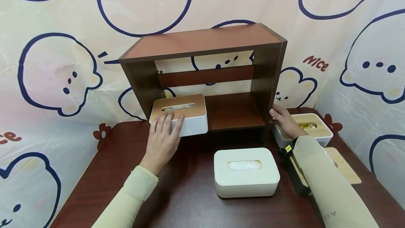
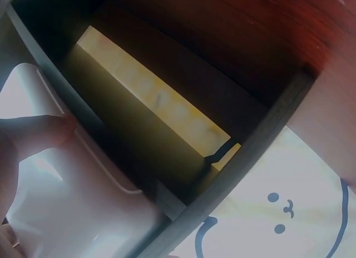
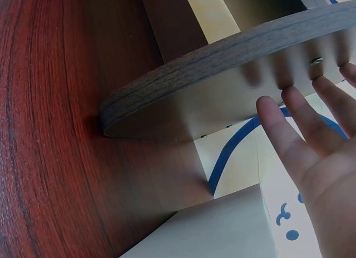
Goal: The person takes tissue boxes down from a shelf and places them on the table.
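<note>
A white tissue box with a wooden lid (image 1: 193, 103) sits at the left end of the small brown shelf (image 1: 202, 43), its front protruding over the edge in the head view. My left hand (image 1: 164, 141) rests on its front left, fingers over the lid's edge. The left thumb (image 2: 41, 135) lies against the box's glossy white wall in the left wrist view. At the shelf's right side panel (image 3: 222, 91), my right hand (image 1: 284, 120) touches the outer face with spread fingertips.
An all-white tissue box (image 1: 246, 185) stands on the dark red-brown table (image 1: 180, 200) in front of the shelf. To the right are a white box with a light wooden lid (image 1: 316, 127) and a dark box with a wooden lid (image 1: 346, 166), partly behind the right sleeve. Patterned cloth (image 1: 60, 76) hangs behind.
</note>
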Demonstrator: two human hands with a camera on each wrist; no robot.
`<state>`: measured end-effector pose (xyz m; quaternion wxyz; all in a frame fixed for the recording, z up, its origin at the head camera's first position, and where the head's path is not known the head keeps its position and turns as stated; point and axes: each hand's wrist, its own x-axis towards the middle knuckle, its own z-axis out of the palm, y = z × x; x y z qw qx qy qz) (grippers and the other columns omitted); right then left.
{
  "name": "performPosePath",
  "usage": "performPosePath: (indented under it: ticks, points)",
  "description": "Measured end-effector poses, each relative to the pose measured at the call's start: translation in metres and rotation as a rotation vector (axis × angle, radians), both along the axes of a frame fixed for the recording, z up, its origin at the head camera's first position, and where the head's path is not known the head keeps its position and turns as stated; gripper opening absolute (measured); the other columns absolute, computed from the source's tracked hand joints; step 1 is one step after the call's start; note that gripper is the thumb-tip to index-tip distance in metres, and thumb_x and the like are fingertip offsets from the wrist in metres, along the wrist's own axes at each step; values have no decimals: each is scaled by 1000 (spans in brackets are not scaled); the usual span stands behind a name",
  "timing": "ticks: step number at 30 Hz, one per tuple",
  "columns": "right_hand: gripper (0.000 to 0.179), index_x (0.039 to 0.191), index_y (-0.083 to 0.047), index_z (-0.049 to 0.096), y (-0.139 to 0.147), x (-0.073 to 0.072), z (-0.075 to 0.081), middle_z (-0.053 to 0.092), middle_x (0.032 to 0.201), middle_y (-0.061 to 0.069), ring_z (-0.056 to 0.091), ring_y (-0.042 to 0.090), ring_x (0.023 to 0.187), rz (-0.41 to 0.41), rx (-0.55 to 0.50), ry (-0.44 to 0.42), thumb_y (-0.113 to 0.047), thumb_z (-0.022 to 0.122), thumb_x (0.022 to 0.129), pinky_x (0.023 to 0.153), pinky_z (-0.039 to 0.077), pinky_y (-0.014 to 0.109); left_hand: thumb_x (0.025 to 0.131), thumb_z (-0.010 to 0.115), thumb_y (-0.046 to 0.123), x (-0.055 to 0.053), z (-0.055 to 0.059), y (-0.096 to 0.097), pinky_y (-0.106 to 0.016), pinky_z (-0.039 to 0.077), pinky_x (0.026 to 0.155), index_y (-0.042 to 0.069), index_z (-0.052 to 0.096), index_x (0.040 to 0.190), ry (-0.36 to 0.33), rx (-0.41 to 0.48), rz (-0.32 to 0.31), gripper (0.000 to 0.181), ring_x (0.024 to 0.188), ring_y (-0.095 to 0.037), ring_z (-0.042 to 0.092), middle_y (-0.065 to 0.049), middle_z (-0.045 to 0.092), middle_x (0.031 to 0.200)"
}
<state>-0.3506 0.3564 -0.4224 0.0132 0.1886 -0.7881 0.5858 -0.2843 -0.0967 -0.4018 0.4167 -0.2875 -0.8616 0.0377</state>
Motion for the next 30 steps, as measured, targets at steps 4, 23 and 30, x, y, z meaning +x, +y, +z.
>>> performPosePath:
  ticks: [4,23,30]
  points:
    - [56,153,-1,24,-1,-1,1,36,148,25,49,10,113,4,-3,-8,-32,35,108,88,45,18,79,77,15,2,1,-2,-55,30,104,11,39,148,-10,-5,2,79,128,-42,39,-26,42,139]
    - [56,153,0,23,4,2,-2,34,148,26,51,8,112,2,-17,-5,-31,36,108,89,45,21,78,74,14,11,-2,0,-56,34,99,11,43,145,30,4,-50,74,125,-42,42,-25,45,136]
    - [58,153,0,24,2,-1,-2,32,150,26,49,12,117,14,-2,12,-34,36,107,89,45,20,77,76,16,19,-3,-4,-56,35,99,12,44,145,52,7,-37,76,123,-42,43,-25,46,135]
